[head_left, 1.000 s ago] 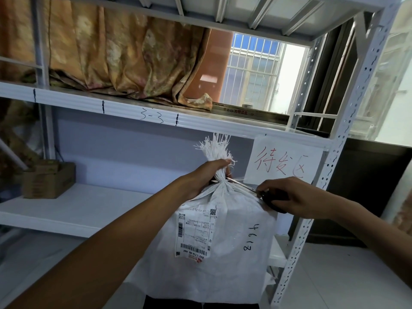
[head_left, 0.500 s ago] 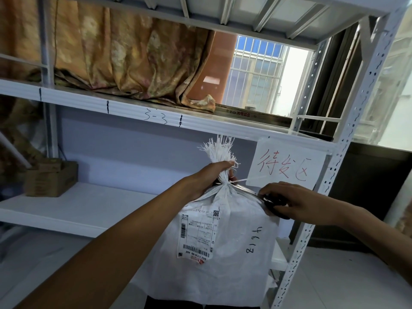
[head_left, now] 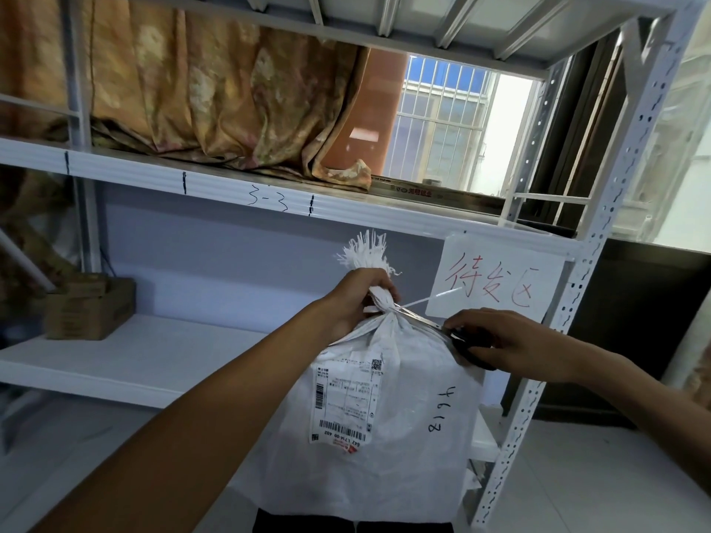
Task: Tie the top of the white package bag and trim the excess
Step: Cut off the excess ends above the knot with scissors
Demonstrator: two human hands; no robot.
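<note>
My left hand (head_left: pixel 356 298) clamps the gathered neck of the white package bag (head_left: pixel 388 413) in front of the shelf (head_left: pixel 127 363), right hand (head_left: pixel 496 340) closed on scissors (head_left: pixel 442 328) at the tie tail (head_left: pixel 427 302); blades this close risk nicking the knot or bag.

Bag dead center, shelves behind

Bag (head_left: pixel 384 436) fills lower middle; scissors (head_left: pixel 442 332) at its neck, right; box (head_left: pixel 88 309) on shelf (head_left: pixel 134 359), left; sign (head_left: pixel 496 282) upper right.

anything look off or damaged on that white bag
Only the white bag's frayed top edge, splaying into loose threads above the left hand. The tie's tail juts out untrimmed near the scissors.
</note>
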